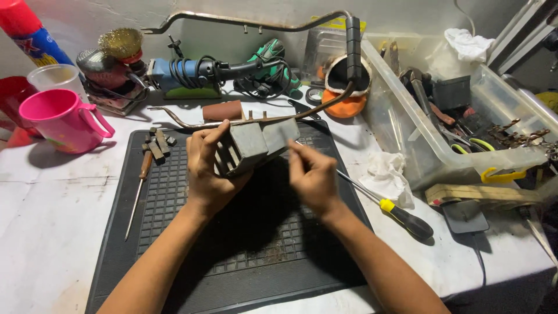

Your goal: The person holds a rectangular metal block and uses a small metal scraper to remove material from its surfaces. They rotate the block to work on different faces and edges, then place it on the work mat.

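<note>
My left hand (204, 168) grips a grey metal block (254, 145) with slots in its near end, holding it tilted above a black ribbed rubber mat (168, 244). My right hand (314, 177) is just right of the block, fingers curled near its lower right side; whether it touches it I cannot tell. A long screwdriver with a black and yellow handle (404, 218) lies on the table right of my right hand, its shaft running behind the hand. Several small metal pieces (158, 143) lie at the mat's far left corner, beside a thin wooden-handled screwdriver (139, 189).
A pink mug (61, 119), clear cup and spray can (29, 35) stand far left. A wire-brush grinder (116, 61), blue power tool (180, 75) and green drill (270, 67) line the back. A bent metal frame (279, 26) arches above. A clear tool bin (459, 116) and white rag (386, 174) sit right.
</note>
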